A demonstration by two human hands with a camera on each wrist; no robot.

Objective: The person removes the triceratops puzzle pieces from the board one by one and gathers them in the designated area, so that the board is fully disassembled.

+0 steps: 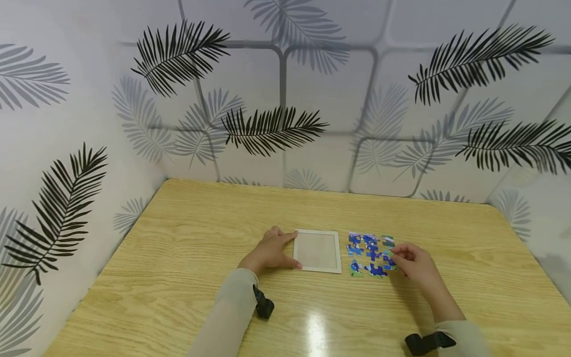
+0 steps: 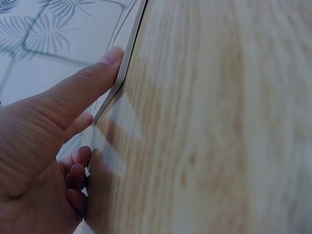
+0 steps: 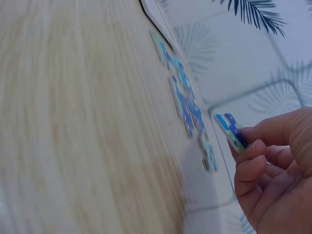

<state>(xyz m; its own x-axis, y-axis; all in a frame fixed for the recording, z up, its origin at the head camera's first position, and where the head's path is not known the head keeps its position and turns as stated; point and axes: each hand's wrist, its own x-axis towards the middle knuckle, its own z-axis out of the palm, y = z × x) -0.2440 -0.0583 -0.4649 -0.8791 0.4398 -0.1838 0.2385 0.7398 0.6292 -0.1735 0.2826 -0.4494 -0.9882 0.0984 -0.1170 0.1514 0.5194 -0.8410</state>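
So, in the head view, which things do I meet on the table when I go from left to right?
Left hand → white puzzle frame → loose blue puzzle pieces → right hand, pinching one piece.

My right grip [image 1: 412,263] pinches a blue puzzle piece [image 3: 231,130], lifted off the desk beside the loose pieces [image 1: 370,254]; my left grip [image 1: 272,250] steadies the white frame [image 1: 317,250] mid-desk.

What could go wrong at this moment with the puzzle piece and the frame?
The right hand pinches the blue cardboard puzzle piece only at its edge, so it might slip. The loose blue pieces lie close beside that hand and could scatter. The white square frame is steadied only by the left hand.
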